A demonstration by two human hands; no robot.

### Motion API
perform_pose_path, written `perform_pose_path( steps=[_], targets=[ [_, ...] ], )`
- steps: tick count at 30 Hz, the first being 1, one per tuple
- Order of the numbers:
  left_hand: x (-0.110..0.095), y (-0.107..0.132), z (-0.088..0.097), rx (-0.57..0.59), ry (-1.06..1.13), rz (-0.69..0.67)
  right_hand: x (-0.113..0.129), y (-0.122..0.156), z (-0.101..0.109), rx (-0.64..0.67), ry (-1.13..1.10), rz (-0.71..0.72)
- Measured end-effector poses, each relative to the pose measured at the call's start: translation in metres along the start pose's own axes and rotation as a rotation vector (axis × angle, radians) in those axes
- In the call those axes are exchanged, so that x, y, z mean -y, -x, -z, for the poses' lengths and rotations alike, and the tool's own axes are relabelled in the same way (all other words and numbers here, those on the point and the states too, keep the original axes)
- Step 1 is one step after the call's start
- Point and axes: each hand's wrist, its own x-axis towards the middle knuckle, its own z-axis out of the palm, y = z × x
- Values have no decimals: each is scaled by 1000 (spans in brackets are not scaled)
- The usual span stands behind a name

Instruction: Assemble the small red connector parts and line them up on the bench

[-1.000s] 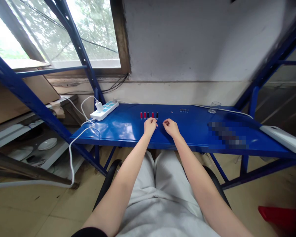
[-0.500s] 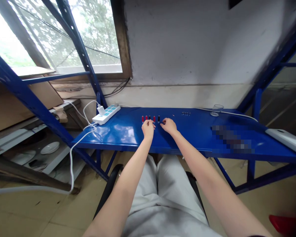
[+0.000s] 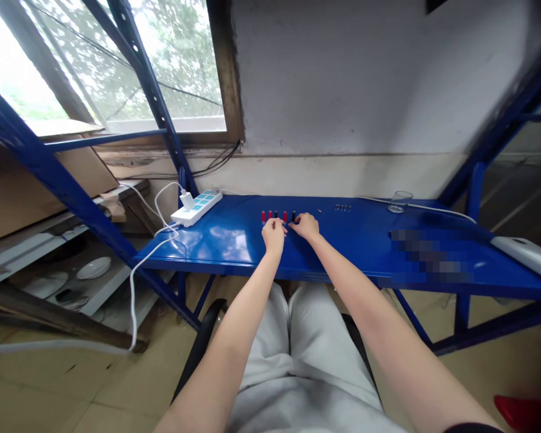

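Several small upright cylinders, red (image 3: 264, 216) and black, stand in a row on the blue table (image 3: 216, 246). Their exact kind is too small to make out. My left hand (image 3: 274, 235) is in front of the row, its fingers pinched together; whatever may be in them is hidden. At the right end stands a black cylinder (image 3: 293, 215), with the fingertips of my right hand (image 3: 306, 227) closed at its lower part.
Tiny metallic pieces (image 3: 342, 208) lie farther back, right of my hands. A glass (image 3: 400, 202) stands at the back right, near a blurred-out dark object (image 3: 428, 255). On the left is a white power strip (image 3: 197, 208) with a cable hanging over the table edge.
My right hand has shifted left, and its fingertips have come up to the rightmost black cylinder. My left hand stays in front of the row. The view has shifted slightly.
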Motion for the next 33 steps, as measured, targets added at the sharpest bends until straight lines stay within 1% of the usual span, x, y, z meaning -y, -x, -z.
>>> perform_pose_path(
  steps=[5,9,15,20,26,29,33],
  targets=[
    [1,0,0,3,8,-5,3,-3,-4,-29,-35,-49],
    [1,0,1,4,5,-8,4,-4,-5,-27,-42,-82],
    [0,1,1,5,-21,-7,1,-1,-7,-71,-5,-19],
    [1,0,1,1,-18,-5,-7,4,-3,-49,-7,25],
    [3,-2,0,-5,-28,-1,-18,17,3,-44,-31,85],
    [4,-2,0,0,-31,-8,-22,25,5,-50,-119,85],
    [2,-1,-1,27,4,-28,-23,34,9,-71,-326,47]
  ],
)
